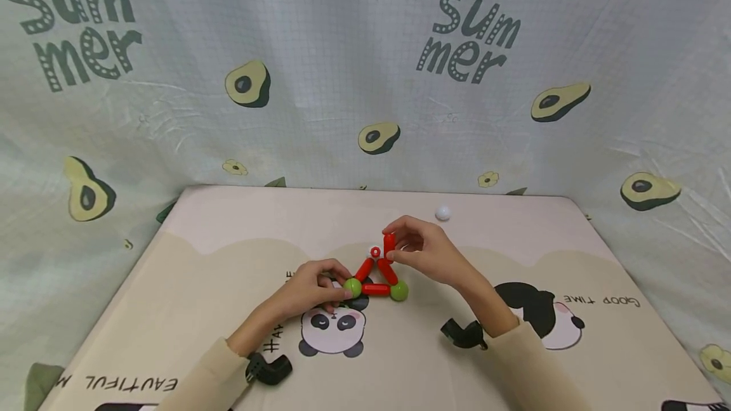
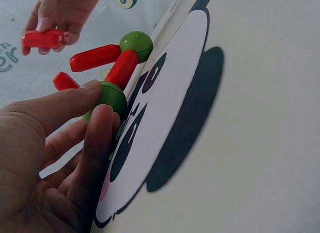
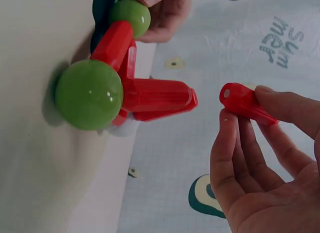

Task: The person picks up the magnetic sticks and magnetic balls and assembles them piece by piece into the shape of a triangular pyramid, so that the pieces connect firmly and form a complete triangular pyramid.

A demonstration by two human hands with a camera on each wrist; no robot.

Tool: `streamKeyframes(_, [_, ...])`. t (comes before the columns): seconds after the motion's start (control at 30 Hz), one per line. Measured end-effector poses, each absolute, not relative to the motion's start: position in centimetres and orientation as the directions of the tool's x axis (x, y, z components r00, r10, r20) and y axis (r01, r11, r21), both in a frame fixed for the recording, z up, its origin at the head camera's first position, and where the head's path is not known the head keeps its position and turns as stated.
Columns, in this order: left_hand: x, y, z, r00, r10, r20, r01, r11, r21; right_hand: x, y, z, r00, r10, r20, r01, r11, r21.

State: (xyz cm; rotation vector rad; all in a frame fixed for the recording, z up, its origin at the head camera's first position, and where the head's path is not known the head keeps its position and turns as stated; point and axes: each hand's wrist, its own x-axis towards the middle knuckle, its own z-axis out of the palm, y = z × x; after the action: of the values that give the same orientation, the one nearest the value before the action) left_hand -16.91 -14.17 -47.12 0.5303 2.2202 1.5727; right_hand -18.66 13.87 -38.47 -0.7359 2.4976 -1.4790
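My left hand (image 1: 316,285) pinches a green ball (image 2: 111,99) between thumb and fingers at the left corner of a ball-and-rod toy build. A red rod (image 1: 376,289) joins it to a second green ball (image 1: 399,290) on the right. More red rods (image 1: 364,269) slant up from the balls, and the round end of one (image 1: 375,251) shows near the top. My right hand (image 1: 425,249) holds a separate red rod (image 3: 245,102) by thumb and fingertips. In the right wrist view a gap stands between that rod and the build; a pale dot marks its end.
A white ball (image 1: 442,213) lies near the table's back edge. The printed table cover (image 1: 228,309) carries a panda and lettering beneath the build. Behind the table hangs a patterned curtain (image 1: 320,30). Black curved pieces (image 1: 268,370) are at both wrists.
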Motion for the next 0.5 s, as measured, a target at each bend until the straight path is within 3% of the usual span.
streamKeyframes(0.5, [-16.9, -14.1, -47.1, -0.862, 0.501, -0.084, 0.083, 0.301, 0.95, -18.0, 11.6, -39.5, -0.807, -0.563, 0.177, -0.482, 0.455, -0.749])
